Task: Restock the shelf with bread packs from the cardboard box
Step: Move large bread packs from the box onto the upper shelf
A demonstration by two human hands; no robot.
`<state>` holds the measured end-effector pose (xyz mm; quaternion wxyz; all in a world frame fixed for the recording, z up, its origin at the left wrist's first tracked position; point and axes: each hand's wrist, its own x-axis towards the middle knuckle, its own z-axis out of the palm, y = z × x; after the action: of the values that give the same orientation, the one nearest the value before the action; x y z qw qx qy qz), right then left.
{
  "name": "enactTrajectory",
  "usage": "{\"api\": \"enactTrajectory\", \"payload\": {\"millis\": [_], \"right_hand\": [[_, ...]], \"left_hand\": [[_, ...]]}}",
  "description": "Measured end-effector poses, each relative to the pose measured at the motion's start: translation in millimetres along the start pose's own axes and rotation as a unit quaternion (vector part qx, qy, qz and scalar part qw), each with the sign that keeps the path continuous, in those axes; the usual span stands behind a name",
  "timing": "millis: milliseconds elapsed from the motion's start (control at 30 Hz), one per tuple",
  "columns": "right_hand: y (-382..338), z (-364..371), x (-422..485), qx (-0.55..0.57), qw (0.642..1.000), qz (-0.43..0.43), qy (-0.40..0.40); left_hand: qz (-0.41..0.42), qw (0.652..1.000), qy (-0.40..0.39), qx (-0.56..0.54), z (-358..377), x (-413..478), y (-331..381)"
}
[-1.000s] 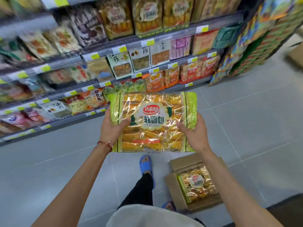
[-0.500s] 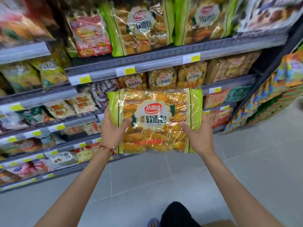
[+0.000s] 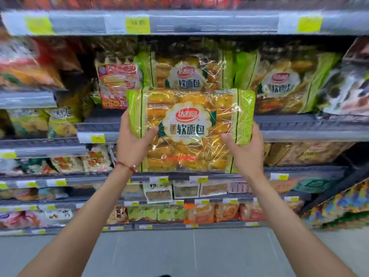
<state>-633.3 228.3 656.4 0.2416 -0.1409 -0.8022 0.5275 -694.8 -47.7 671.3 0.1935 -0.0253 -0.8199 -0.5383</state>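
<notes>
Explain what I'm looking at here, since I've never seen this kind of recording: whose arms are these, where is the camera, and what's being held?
There is no machine here. A person wears a wide-angle camera on the head, looking forward and down, so the two bare arms reaching in from the bottom are the wearer's own. It is the only view.

The left hand, with a red string bracelet at the wrist, and the right hand grip the two sides of one bread pack: clear wrap, green ends, golden rolls inside. It is held up in front of a store shelf.

On that shelf stand two matching packs: one directly behind the held pack, another to its right, and a red pack to the left. Other shelves hold assorted snack bags, too blurred to name. The cardboard box is out of view.
</notes>
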Motion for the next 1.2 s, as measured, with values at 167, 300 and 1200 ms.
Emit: {"api": "enactTrajectory", "payload": {"millis": [167,300,1200], "right_hand": [[-18,11,62,0.028,0.999,-0.023,-0.001],[-33,22,109,0.021,0.999,-0.047,0.012],[-3,51,146,0.002,0.998,-0.033,-0.05]], "left_hand": [[0.018,0.999,0.038,-0.017,17,53,19],[0.021,0.998,0.059,-0.014,32,92,30],[-0.026,0.998,0.051,-0.023,65,142,-14]]}}
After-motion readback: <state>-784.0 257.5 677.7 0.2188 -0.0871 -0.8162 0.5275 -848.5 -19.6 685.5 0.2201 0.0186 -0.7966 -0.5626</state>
